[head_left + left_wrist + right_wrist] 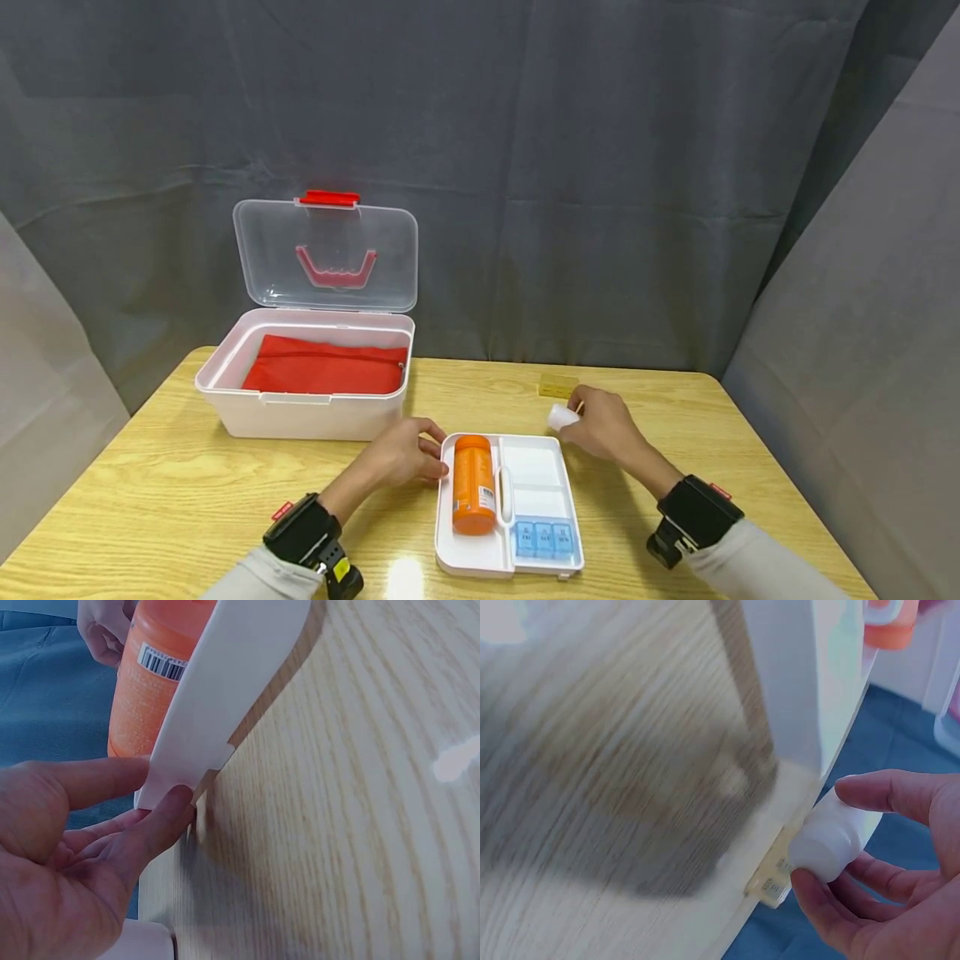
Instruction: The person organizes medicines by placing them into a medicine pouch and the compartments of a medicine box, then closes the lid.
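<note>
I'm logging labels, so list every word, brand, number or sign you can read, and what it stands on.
No text can be read with certainty.
Orange cylindrical plastic bottle: barcode and fine print, too blurred.
Translucent blue plastic pill box: letters on three lids, too small.
Yellow rectangular plastic box: lettering, too blurred.
Small white plastic bottle: no print shows.
Red rectangular tags on black wristbands: too small.

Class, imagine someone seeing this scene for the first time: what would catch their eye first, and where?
Probably the orange bottle, in the left side of the white tray. Next, the red pouch inside the open box, at the back left of the table. Then the white bottle in the right hand, by the tray's far right corner.
</note>
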The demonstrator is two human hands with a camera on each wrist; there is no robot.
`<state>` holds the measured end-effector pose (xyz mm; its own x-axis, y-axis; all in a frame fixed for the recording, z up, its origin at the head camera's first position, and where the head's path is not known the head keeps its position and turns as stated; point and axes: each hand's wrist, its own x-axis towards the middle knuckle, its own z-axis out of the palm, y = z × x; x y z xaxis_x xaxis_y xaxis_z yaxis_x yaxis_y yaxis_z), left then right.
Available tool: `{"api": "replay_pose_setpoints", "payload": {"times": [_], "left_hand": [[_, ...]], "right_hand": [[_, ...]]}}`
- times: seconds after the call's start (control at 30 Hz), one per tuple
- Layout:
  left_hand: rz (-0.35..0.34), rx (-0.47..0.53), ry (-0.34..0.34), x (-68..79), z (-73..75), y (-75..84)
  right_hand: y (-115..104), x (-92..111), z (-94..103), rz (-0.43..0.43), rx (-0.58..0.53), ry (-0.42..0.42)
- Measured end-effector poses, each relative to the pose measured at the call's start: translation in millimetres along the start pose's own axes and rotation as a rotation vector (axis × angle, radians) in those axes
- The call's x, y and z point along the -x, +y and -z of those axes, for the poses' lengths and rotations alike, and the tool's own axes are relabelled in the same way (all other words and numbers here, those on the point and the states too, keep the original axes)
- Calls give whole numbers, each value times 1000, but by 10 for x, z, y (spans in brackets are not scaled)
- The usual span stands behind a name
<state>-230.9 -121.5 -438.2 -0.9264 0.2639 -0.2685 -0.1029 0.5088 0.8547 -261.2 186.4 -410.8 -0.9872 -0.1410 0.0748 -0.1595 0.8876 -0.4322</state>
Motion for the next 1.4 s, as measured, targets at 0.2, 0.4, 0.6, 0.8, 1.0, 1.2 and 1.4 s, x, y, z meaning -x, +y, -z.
{"api": "replay_pose_setpoints", "payload": {"times": [0.2,0.4,0.6,0.8,1.0,1.2,1.4], "left_hand": [[-1,6,-2,7,2,2],[1,12,-3,7,1,0],[0,13,-5,7,1,-7],[6,24,-9,3,1,-10],[9,35,-15,-2,-2,-10],[8,31,-15,1,4,-4],[3,34,-16,-1,6,-8]], "right_hand": [[-161,137,3,31,3,-44],[-301,245,-20,57,19,-68],[-377,333,-60,78,25,-86],[-423,406,-80,105,2,-137],[-449,467,-78,159,-18,-198],[-463,499,-81,194,-17,-250],[-476,529,-82,217,-14,-284]]}}
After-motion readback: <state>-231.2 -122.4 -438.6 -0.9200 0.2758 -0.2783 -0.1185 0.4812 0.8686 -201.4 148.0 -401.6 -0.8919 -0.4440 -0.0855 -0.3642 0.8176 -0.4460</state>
